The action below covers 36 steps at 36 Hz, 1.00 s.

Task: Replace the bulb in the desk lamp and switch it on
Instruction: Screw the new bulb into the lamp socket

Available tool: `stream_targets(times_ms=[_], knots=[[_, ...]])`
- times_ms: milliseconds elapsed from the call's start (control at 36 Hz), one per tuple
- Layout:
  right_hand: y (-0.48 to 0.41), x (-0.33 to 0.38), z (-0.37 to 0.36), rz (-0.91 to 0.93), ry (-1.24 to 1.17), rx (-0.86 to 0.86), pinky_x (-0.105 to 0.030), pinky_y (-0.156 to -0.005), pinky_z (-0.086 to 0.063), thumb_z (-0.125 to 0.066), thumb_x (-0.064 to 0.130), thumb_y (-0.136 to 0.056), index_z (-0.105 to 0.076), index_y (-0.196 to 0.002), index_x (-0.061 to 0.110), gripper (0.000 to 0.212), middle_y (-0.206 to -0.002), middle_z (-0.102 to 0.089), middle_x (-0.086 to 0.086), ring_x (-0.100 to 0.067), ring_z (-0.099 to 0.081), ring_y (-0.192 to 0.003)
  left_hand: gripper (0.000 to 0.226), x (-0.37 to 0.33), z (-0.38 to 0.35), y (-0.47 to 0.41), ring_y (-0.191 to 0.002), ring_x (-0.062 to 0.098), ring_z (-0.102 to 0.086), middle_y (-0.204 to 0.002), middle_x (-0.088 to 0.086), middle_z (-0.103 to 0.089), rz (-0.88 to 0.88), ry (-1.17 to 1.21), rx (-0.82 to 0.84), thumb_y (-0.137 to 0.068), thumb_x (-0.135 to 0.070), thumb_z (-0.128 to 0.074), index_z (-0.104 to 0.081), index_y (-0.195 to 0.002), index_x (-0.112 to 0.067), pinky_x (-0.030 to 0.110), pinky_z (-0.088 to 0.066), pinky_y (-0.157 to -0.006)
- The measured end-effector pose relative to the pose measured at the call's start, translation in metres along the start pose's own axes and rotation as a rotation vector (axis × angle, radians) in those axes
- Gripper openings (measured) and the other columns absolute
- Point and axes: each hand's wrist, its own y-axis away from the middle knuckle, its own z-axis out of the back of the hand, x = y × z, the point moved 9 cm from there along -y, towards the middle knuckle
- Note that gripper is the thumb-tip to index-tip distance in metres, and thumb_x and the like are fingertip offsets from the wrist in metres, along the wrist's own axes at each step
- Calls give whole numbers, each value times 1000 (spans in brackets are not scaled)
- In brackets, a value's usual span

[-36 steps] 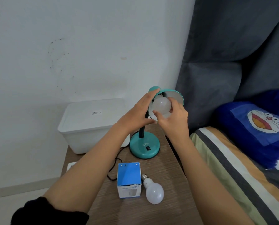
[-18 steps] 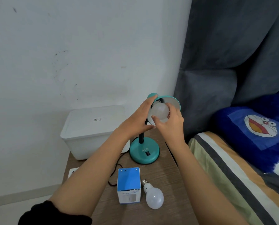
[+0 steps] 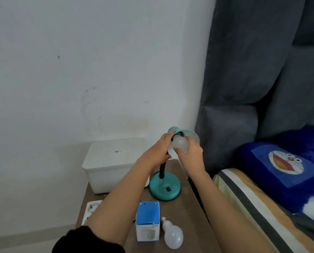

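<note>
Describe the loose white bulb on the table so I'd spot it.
Find the brown wooden table beside the striped bed. Near its front edge stands a blue-and-white cardboard box; the frosted white bulb lies just right of it. Unlike the other bulb in the teal desk lamp, no hand holds it.

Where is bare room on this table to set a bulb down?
Bare wood between the lamp base, the loose bulb and the table's right edge. The white storage box lid is bare too. Crowded on the left: bulb carton, power strip, left forearm.
</note>
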Motion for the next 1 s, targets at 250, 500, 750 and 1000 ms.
stream_targets(times_ms=[250,500,750,1000], knots=[[-2,-6,-2,-6,-37,-33,-39,-96,-47,-61,21,-87,-41,-135,8,53,-128,-53,-18,-30,-53,-116,84,3,-4,-4,-132,22,-36,-149,10,-27,2,34,-20,-86,-3,-59,-6,-149,-17,20,-29,-99],[-4,-11,-4,-19,-99,-77,-43,-99,-46,-69,25,-79,-47,-129,11,56,-127,-54,-13,-28,-51,-116,85,11,-1,-6,-132,22,-37,-150,9,-27,-17,27,-18,-85,-6,-62,-7,-149,-17,27,-33,-105],[-6,-9,-5,-31,-86,-49,-36,-96,-43,-68,22,-79,-43,-129,8,58,-131,-46,-13,-27,-47,-118,86,9,0,-4,-132,21,-37,-151,7,-24,-21,18,-11,-85,-5,-62,-6,-150,-17,29,-35,-105],[1,-12,-3,-39,-68,-46,-35,-98,-40,-67,21,-80,-41,-131,6,59,-134,-44,-13,-26,-44,-122,83,11,-1,-2,-134,21,-34,-150,7,-24,-12,19,-32,-88,-5,-59,-5,-150,-15,21,-28,-102]])
